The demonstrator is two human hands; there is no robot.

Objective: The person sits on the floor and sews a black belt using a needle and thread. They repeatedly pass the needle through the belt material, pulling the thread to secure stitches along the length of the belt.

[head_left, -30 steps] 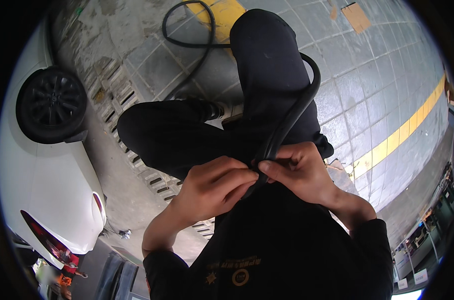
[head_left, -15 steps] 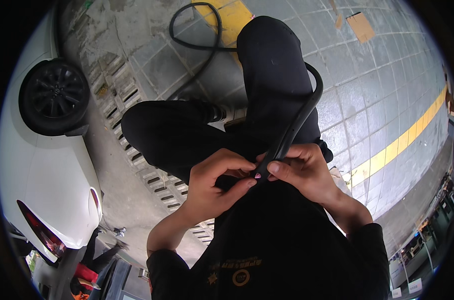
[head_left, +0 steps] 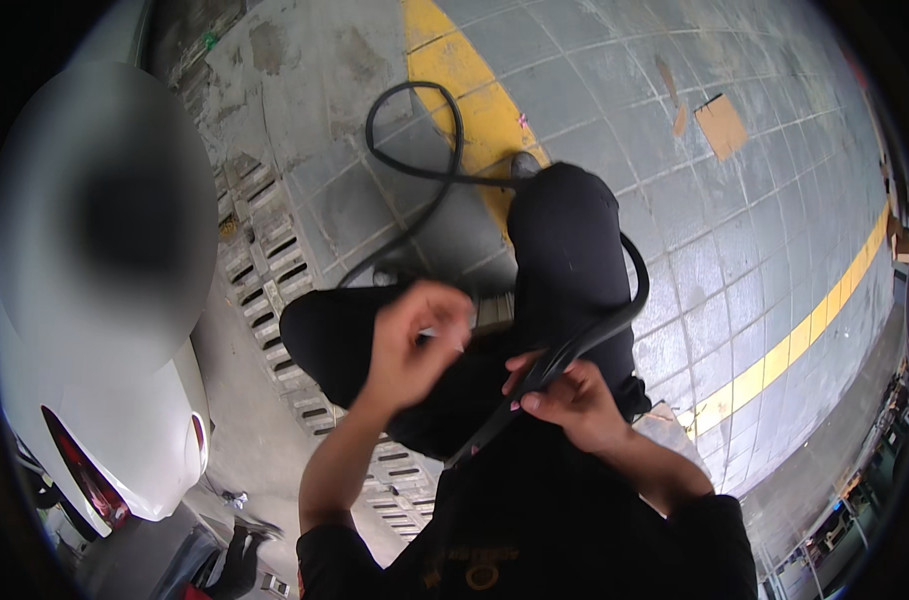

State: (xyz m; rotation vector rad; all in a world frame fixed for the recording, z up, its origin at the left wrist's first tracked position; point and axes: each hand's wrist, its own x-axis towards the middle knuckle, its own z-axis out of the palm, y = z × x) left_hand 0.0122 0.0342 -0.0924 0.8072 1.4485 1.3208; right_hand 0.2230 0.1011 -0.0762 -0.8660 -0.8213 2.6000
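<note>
One long black strip (head_left: 615, 321) is pinched in your right hand (head_left: 580, 408); whether your blurred left hand (head_left: 403, 348), apart from it, holds anything, I cannot tell.

From my remote feed I see what looks like a car workshop or garage: a white car (head_left: 115, 430) at left, a slotted drain (head_left: 275, 275) beside it, and a yellow line (head_left: 795, 348) across the tiled floor (head_left: 635, 120) at right.
</note>
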